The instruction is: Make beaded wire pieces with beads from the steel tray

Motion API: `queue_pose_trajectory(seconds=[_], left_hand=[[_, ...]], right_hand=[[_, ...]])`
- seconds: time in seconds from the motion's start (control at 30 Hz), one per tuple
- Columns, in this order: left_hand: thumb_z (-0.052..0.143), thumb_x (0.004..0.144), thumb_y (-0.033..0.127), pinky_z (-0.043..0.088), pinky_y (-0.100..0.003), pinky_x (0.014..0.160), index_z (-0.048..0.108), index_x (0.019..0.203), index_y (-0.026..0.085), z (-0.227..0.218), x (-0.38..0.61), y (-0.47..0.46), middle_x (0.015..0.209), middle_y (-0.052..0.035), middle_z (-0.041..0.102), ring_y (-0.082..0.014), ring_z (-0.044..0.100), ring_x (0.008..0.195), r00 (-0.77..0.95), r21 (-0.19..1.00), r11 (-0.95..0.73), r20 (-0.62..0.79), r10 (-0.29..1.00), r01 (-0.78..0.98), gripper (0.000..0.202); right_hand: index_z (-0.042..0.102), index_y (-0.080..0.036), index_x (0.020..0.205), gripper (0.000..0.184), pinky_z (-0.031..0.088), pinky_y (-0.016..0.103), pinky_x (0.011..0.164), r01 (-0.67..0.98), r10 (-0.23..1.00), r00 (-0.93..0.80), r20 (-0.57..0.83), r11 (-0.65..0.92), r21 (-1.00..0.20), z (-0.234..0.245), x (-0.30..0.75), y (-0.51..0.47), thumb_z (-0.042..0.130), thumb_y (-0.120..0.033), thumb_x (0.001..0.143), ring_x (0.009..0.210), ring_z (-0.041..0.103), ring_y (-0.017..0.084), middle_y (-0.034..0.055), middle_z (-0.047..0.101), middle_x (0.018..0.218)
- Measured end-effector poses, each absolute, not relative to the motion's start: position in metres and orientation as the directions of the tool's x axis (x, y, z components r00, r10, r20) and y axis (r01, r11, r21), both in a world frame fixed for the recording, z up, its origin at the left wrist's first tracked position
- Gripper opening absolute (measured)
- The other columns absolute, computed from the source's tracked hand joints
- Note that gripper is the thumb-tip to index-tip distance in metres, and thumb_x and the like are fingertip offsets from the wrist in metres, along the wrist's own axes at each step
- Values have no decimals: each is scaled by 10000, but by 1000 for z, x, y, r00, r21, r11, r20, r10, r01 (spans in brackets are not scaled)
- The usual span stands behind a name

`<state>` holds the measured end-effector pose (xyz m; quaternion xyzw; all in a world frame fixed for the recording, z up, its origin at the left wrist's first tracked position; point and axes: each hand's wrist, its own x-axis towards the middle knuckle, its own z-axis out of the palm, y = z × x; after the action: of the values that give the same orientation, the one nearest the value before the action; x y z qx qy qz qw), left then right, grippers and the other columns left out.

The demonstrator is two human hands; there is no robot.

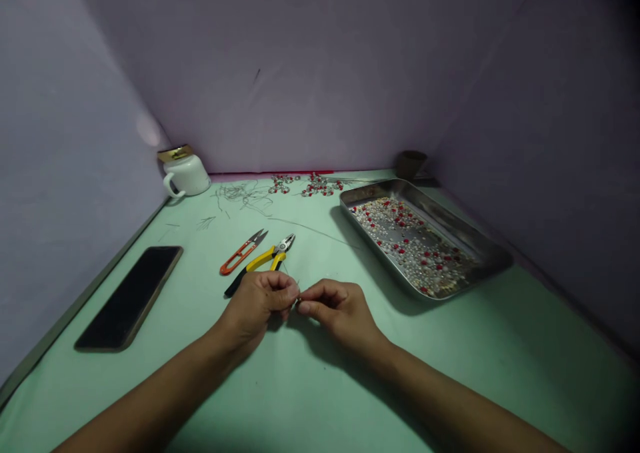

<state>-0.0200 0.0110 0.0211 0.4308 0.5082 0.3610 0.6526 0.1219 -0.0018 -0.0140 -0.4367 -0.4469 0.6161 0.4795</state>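
Observation:
Both hands meet at the middle of the green table. My left hand [265, 301] is closed in a pinch, thumb against forefinger, with a thin wire end sticking up beside the fingertips. My right hand [337, 306] pinches a tiny beaded piece [299, 302], mostly covered by the fingers, so its shape is unclear. Just beyond my left hand lie yellow-and-black pliers [260, 260], partly hidden by it. Orange thread snips [243, 253] rest left of the pliers. To the right is a metal tray [377, 250] holding loose white, gold and red beads [407, 240].
A dark phone [131, 300] lies at the left. At the back stand a white mug [193, 175] and a dark cup [410, 164]. Between them are tangled wire pieces [243, 193] and red-and-clear beaded pieces [321, 185]. Pale walls [320, 73] enclose the table.

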Motion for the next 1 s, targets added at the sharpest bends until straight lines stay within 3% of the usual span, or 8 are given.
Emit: queue_pose_trajectory(seconds=[0.13,0.33,0.5,0.7,1.0], left_hand=[[698,569,263,214,-192,381,536,484,136,23,-22,14,379,45,426,-57,354,379,252,907,405,-367,896,-120,223],[654,635,64,312,-144,385,559,577,116,25,-27,23,510,39,483,-22,372,393,184,779,435,-396,900,-452,123],[561,743,25,350,-132,371,585,679,94,19,-27,24,576,3,535,-16,384,387,201,638,474,-454,868,-607,97],[583,754,50,417,-151,420,595,689,92,10,-21,16,649,-9,567,-24,431,428,254,601,455,-393,884,-657,78],[609,732,50,427,-158,426,618,716,72,8,-19,11,746,-42,614,-56,491,503,271,593,432,-344,899,-680,29]], right_hand=[[691,-168,650,97,475,293,617,-230,980,-182,-76,-118,-966,-15,123,-1,752,-222,599,572,580,127,10,668,611],[679,-157,898,318,498,373,800,-548,944,-289,-161,-301,-781,-17,126,5,749,-361,665,796,643,180,87,681,902],[667,-133,887,309,508,282,780,-638,869,-421,-261,-488,-596,-14,127,6,790,-227,620,760,626,129,38,659,802],[679,-121,835,312,511,226,753,-774,862,-413,-295,-502,-385,-15,121,0,819,-156,558,689,590,94,15,633,757],[683,-94,769,256,526,215,696,-833,870,-376,-318,-468,-296,-17,119,-2,823,-206,587,643,590,86,21,650,704]])
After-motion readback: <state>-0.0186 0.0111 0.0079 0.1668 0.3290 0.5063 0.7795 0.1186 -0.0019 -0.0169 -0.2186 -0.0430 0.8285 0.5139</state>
